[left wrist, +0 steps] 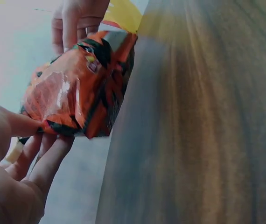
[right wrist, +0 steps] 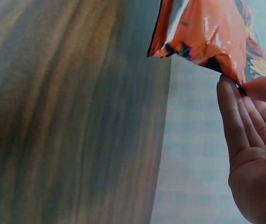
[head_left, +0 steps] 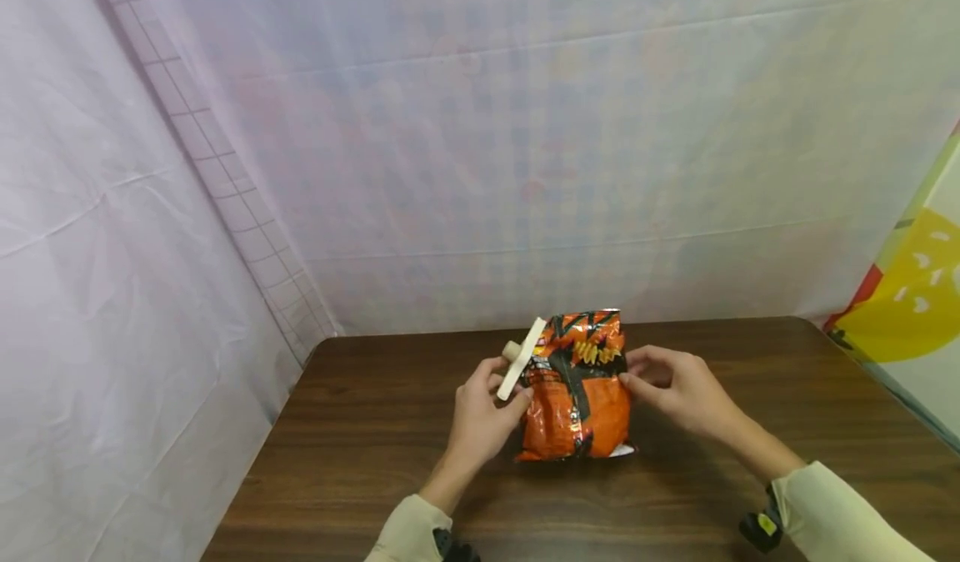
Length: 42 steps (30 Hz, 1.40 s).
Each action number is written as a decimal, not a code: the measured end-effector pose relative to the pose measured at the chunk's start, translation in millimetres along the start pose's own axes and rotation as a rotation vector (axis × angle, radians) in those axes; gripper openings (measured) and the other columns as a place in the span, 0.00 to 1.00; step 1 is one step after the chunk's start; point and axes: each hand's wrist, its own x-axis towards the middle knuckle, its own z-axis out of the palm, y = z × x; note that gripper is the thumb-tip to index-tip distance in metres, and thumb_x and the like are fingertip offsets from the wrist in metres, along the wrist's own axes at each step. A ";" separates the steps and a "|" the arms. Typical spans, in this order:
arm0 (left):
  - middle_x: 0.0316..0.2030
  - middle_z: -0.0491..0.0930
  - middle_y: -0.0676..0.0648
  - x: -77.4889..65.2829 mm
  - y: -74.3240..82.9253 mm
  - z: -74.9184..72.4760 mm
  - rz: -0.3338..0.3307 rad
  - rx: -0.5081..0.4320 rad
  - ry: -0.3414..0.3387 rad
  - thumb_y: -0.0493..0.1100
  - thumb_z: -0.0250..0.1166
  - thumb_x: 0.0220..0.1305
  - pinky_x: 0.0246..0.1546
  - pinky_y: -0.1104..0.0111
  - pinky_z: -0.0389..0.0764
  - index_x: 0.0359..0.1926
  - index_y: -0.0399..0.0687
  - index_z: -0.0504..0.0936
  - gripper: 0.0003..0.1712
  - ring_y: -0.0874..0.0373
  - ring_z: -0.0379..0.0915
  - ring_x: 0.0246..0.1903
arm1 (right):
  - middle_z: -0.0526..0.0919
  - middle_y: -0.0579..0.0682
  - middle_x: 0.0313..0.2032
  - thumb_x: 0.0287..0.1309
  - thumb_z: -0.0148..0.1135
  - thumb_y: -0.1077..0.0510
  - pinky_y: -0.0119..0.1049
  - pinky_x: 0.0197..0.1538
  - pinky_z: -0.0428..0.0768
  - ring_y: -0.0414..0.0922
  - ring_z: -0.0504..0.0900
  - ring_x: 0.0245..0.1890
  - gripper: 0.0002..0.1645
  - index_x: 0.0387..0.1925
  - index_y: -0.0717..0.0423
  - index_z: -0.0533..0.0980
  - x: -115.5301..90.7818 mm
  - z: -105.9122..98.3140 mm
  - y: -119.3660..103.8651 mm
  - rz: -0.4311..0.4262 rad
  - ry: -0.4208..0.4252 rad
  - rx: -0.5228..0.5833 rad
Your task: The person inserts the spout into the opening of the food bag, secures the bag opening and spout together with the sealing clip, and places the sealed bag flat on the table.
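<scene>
An orange and black snack bag (head_left: 576, 403) with shiny plastic film is held up above the dark wooden table. My left hand (head_left: 480, 416) pinches its left edge between thumb and fingers. A cream-coloured bar with a round knob (head_left: 522, 358), which looks like a bag clip, slants across the left hand's fingers beside the bag; in the left wrist view only a pale end (left wrist: 15, 151) shows behind them. On the opposite edge, the thumb and fingertips of my right hand (head_left: 678, 387) pinch the film, as the right wrist view of the bag (right wrist: 212, 35) also shows.
The brown wood-grain table (head_left: 360, 462) ends at the back against a pale checked cloth (head_left: 525, 170). White sheeting (head_left: 112, 295) hangs on the left. A yellow and red printed panel (head_left: 915, 295) stands at the right edge.
</scene>
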 end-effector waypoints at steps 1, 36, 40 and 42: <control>0.36 0.92 0.47 -1.1 -0.6 -0.2 -0.024 -0.022 -0.011 0.39 0.78 0.63 0.23 0.75 0.82 0.66 0.40 0.79 0.31 0.66 0.81 0.23 | 0.93 0.49 0.35 0.70 0.73 0.59 0.33 0.34 0.89 0.35 0.90 0.32 0.12 0.50 0.60 0.85 -0.8 1.0 0.4 0.004 -0.004 0.009; 0.43 0.91 0.33 -14.7 -27.6 -3.2 -0.184 -0.132 -0.143 0.39 0.69 0.74 0.30 0.61 0.93 0.74 0.27 0.70 0.35 0.50 0.91 0.30 | 0.92 0.55 0.34 0.70 0.73 0.57 0.43 0.36 0.93 0.45 0.92 0.28 0.21 0.55 0.70 0.83 -14.5 21.2 12.7 0.220 -0.125 0.210; 0.39 0.91 0.35 -14.2 -29.7 -4.3 -0.173 -0.115 -0.144 0.38 0.67 0.75 0.31 0.63 0.93 0.74 0.28 0.71 0.32 0.50 0.91 0.30 | 0.92 0.55 0.35 0.70 0.73 0.57 0.43 0.36 0.93 0.45 0.92 0.28 0.21 0.55 0.70 0.83 -15.7 20.8 12.9 0.222 -0.134 0.217; 0.38 0.91 0.37 -14.1 -30.5 -4.7 -0.163 -0.099 -0.146 0.38 0.67 0.76 0.31 0.64 0.93 0.74 0.28 0.72 0.32 0.51 0.90 0.29 | 0.92 0.55 0.35 0.70 0.73 0.57 0.42 0.36 0.93 0.45 0.92 0.29 0.21 0.56 0.69 0.83 -16.2 20.8 13.1 0.224 -0.139 0.220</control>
